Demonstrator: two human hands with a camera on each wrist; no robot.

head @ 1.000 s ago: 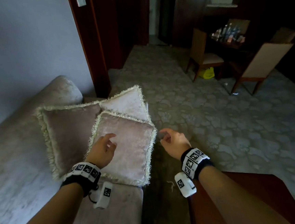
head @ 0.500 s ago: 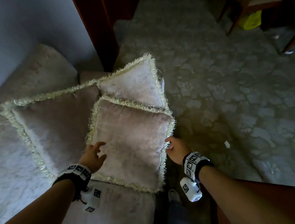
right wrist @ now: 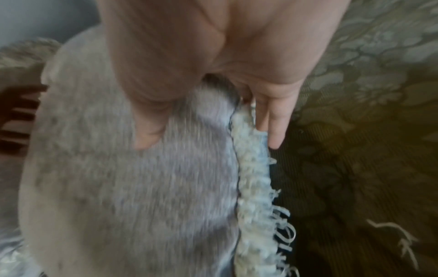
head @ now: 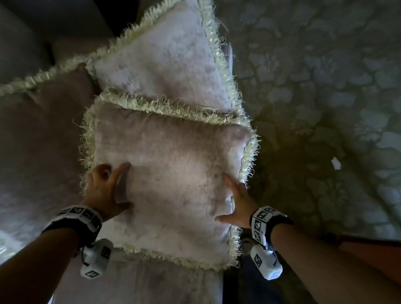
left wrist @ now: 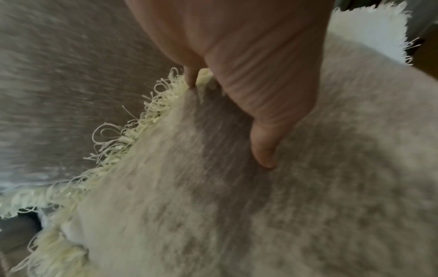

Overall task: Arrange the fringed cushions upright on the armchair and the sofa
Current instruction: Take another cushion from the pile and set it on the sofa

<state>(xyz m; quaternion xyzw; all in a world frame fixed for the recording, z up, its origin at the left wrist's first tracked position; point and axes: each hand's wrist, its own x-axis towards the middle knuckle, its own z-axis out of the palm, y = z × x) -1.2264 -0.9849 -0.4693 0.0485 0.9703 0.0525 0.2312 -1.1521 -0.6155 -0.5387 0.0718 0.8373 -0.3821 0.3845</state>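
Nearest cushion (head: 170, 178) lay flat between both hands: left hand (head: 103, 189) gripped its left fringe, right hand (head: 240, 201) its right edge.

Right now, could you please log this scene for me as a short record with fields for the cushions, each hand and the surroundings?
front cushion: fringed cushion lying on top of the pile, overlapping two others
cushions behind: pale cushion at back right, darker cushion at left
left hand: left hand grips the front cushion's left edge, thumb on its face
right hand: right hand grips its right fringed edge, fingers going behind the fringe
support: sofa seat
floor: patterned carpet with a small white scrap
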